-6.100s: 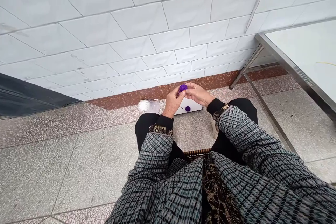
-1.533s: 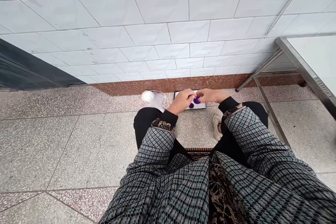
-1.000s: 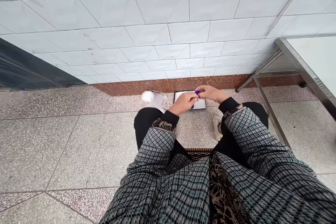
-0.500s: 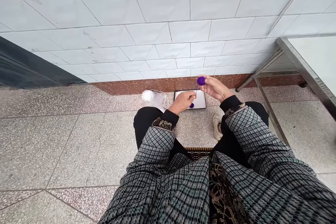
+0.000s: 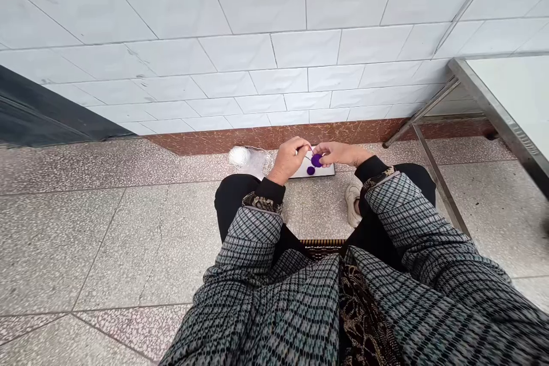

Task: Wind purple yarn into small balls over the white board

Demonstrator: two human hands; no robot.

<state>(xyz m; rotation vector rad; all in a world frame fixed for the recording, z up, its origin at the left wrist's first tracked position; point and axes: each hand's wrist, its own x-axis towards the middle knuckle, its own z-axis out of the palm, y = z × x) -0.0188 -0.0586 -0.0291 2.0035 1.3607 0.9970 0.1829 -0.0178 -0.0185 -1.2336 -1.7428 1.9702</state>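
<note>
My right hand (image 5: 341, 154) is closed on a small purple yarn ball (image 5: 317, 160), held above a white tray with a dark rim (image 5: 328, 170). To its left, my left hand (image 5: 291, 156) pinches the purple yarn strand, which runs across to the ball. A second, smaller purple ball (image 5: 311, 171) lies on the tray just below the held one. Left of my left hand, a white yarn ball (image 5: 239, 155) and loose white strands rest on the floor. The hands hide much of the tray.
A white tiled wall (image 5: 274, 6) with a red-brown skirting rises ahead. On the right stands a metal-framed table (image 5: 497, 108) with slanting legs. A dark panel (image 5: 47, 111) is at the far left. My shoe (image 5: 352, 206) is near the tray on the speckled floor.
My right hand has come down with the purple ball, from above the tray's far edge to low over it. My left hand has risen slightly and moved left.
</note>
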